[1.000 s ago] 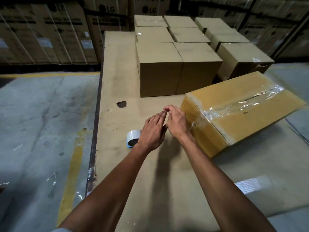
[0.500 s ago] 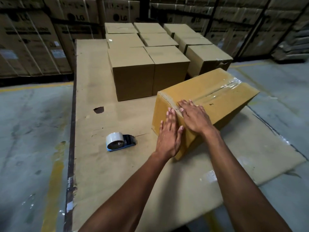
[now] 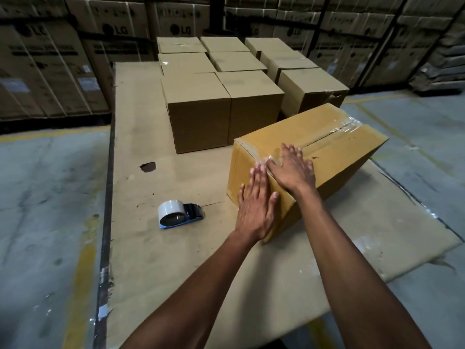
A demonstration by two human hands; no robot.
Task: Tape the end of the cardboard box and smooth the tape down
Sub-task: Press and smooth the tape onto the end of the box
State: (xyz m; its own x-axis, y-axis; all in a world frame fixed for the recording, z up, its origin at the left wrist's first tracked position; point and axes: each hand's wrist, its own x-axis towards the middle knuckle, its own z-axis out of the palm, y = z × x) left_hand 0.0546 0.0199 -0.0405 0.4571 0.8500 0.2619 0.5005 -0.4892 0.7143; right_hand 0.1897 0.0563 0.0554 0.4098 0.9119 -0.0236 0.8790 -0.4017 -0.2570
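Note:
A yellowish cardboard box (image 3: 334,157) lies at an angle on the cardboard-covered work surface, with clear tape (image 3: 344,127) along its top seam and over the near end. My left hand (image 3: 255,205) lies flat, fingers together, against the box's near end face. My right hand (image 3: 293,168) lies flat with fingers spread on the top, over the taped seam at the near edge. Neither hand holds anything. A tape dispenser (image 3: 177,214) with a white roll lies on the surface left of the box, apart from both hands.
Several sealed brown boxes (image 3: 198,114) stand in rows behind the task box. The work surface (image 3: 156,268) ends at a dark edge on the left, above the concrete floor (image 3: 45,197). A small hole (image 3: 148,166) marks the surface. Large printed cartons line the back wall.
Both hands moved from in front of the box onto it, left on the end face, right on the top seam. In the last half second the right hand slid farther along the seam.

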